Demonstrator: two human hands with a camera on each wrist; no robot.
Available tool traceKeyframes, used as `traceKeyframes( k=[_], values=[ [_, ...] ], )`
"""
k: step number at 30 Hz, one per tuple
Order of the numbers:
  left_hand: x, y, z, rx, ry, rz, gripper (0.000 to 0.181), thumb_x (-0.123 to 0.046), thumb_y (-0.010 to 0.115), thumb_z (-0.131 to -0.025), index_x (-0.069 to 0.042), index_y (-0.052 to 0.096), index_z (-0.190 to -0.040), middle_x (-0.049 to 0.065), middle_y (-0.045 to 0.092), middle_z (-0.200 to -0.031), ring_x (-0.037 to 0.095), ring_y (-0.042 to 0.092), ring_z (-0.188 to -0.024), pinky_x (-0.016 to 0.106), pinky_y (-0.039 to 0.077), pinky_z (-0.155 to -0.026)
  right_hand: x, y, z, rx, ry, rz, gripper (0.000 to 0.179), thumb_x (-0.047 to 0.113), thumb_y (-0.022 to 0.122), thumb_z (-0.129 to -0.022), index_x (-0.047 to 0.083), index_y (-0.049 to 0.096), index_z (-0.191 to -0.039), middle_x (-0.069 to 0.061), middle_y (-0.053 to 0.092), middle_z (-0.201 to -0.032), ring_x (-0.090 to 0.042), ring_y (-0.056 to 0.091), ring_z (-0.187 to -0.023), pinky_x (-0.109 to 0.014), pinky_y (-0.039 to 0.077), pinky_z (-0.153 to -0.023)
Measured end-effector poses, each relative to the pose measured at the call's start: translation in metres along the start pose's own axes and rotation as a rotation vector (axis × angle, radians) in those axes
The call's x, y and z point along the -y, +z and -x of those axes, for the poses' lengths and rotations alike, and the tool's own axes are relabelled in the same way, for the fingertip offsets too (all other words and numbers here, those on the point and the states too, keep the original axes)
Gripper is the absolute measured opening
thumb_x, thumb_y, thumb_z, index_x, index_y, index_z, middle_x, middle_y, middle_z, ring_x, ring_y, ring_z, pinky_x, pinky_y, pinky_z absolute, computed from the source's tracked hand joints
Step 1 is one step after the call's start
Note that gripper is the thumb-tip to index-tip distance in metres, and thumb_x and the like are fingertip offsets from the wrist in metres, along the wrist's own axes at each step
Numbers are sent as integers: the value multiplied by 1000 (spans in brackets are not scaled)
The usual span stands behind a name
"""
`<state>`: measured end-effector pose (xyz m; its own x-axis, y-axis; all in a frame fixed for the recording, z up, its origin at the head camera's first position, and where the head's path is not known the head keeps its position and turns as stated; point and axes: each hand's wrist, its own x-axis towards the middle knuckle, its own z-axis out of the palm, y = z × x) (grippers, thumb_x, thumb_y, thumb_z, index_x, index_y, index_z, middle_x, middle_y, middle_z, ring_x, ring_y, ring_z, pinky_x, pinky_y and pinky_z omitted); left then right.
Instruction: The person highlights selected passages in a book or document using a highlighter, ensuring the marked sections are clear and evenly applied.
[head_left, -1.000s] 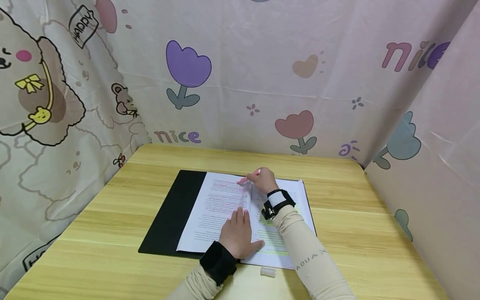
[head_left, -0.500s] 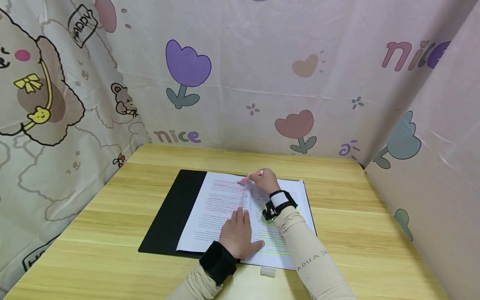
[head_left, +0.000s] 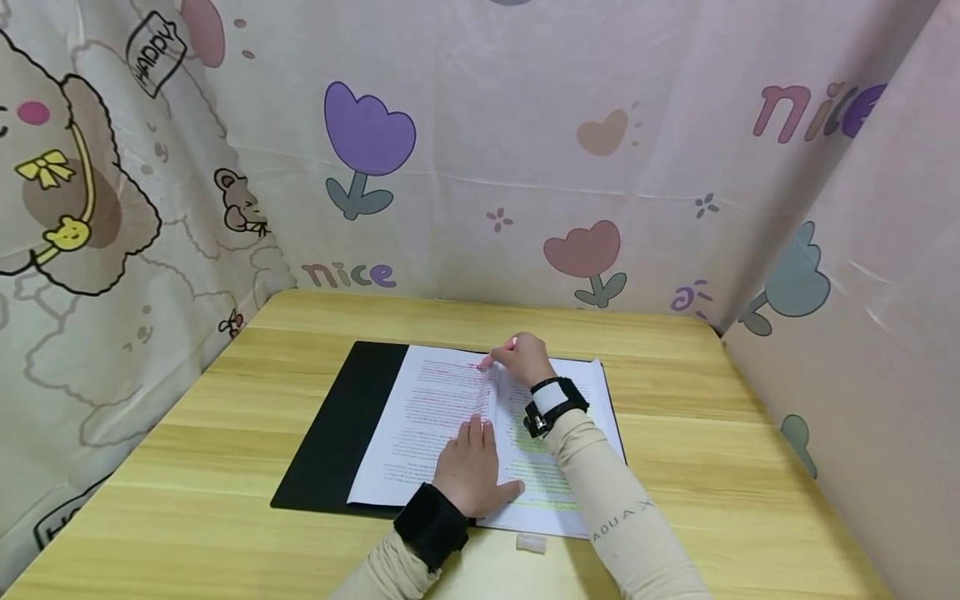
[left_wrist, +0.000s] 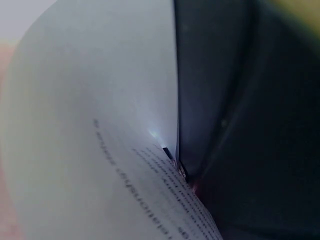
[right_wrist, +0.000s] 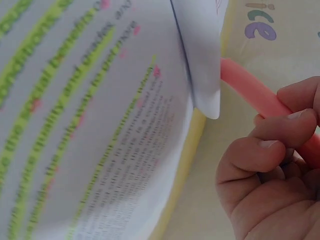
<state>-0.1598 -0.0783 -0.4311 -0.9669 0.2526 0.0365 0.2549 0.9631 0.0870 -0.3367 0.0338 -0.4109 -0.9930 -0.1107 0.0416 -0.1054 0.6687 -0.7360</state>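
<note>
My right hand (head_left: 525, 360) pinches a pink highlighter (right_wrist: 252, 90) between thumb and fingers, its tip at the top printed lines of the left page (head_left: 420, 404), near the middle fold. Many lines on that page carry pink marks. My left hand (head_left: 471, 475) lies flat near the lower middle fold, fingers straight, thumb spread onto the right page (head_left: 592, 387), which bears yellow-green highlighting. Both pages lie in an open black folder (head_left: 322, 450). Curved paper and dark folder fill the left wrist view; the hand is out of it.
A small pale translucent piece (head_left: 532, 543) lies on the wooden table (head_left: 187, 467) just below the folder's front edge. A printed curtain (head_left: 480, 125) stands behind the table and along both sides.
The highlighter tip has shifted slightly right across the left page toward the fold. My left hand stays in place on the pages. The head view has turned a little.
</note>
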Motion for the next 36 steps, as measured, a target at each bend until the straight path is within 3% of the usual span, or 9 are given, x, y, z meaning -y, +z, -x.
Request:
traceKeyframes(
  k=[9, 22, 36],
  values=[
    [1, -1, 0, 19, -8, 0, 100, -67, 70, -86, 7, 48, -148, 26, 46, -153, 38, 49, -139, 46, 46, -107, 12, 0, 1, 14, -53, 87, 21, 19, 70, -94, 4, 79, -82, -2, 64, -69, -15, 46, -61, -28, 35, -57],
    [0, 1, 1, -3, -9, -14, 99, -67, 71, -85, 7, 50, -146, 26, 49, -150, 37, 51, -137, 45, 47, -106, 24, 0, 3, 20, -64, 178, 28, 20, 71, -96, -2, 74, -78, 1, 53, -61, -14, 48, -56, -27, 35, -51],
    [-1, 0, 0, 20, -16, -14, 100, -68, 69, -86, 7, 49, -148, 26, 47, -153, 37, 50, -139, 44, 46, -107, 33, 0, 7, 23, -49, 175, 30, 17, 73, -94, -6, 73, -74, 0, 56, -55, -15, 46, -52, -29, 34, -51]
  ],
)
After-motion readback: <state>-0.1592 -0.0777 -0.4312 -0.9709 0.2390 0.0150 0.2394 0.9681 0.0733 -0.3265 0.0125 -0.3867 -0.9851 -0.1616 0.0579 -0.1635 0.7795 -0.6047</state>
